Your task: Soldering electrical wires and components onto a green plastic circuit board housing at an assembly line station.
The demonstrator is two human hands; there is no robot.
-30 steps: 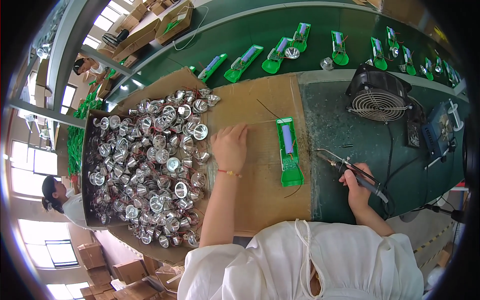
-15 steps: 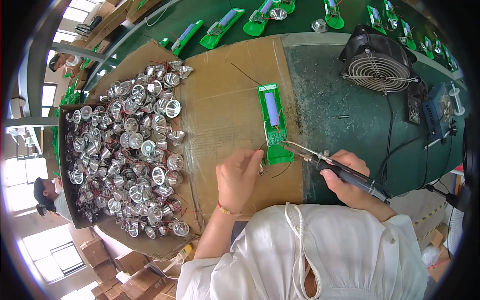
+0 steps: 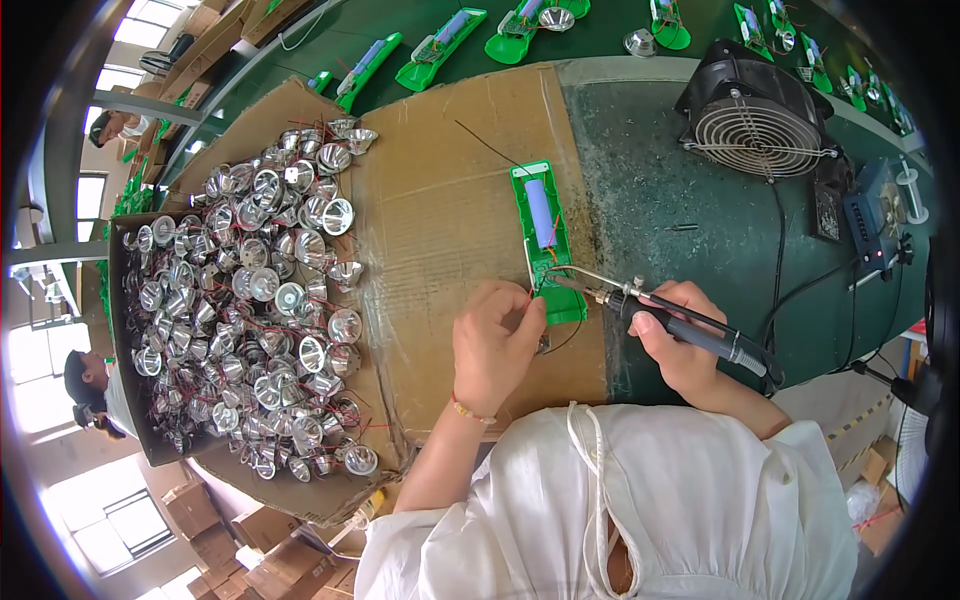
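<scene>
Left hand (image 3: 492, 338) is pinching a thin wire (image 3: 532, 291) over the green flashlight housing (image 3: 570, 309), right hand (image 3: 690, 366) is gripping the soldering iron (image 3: 702, 339); steadying both is probably helping accuracy.

The casing (image 3: 568, 306) is green, its battery (image 3: 540, 213) lavender, the reflectors (image 3: 263, 285) silver.

Rectangular windows (image 3: 140, 520), glaring white with daylight, break up the pale wall (image 3: 70, 455) along the left. Grey metal crossbars (image 3: 62, 249) and an upright post cut across that side. Below, brown cardboard cartons (image 3: 285, 572) are piled together. A flat, dark green workbench top (image 3: 725, 245) extends to the right; beyond its curved grey rail (image 3: 625, 70) runs a long, glossy green surface (image 3: 600, 45). At lower right, a yellow-and-black striped line (image 3: 862, 438) crosses the light grey floor (image 3: 818, 422). Dark vignetting swallows the corners.
</scene>
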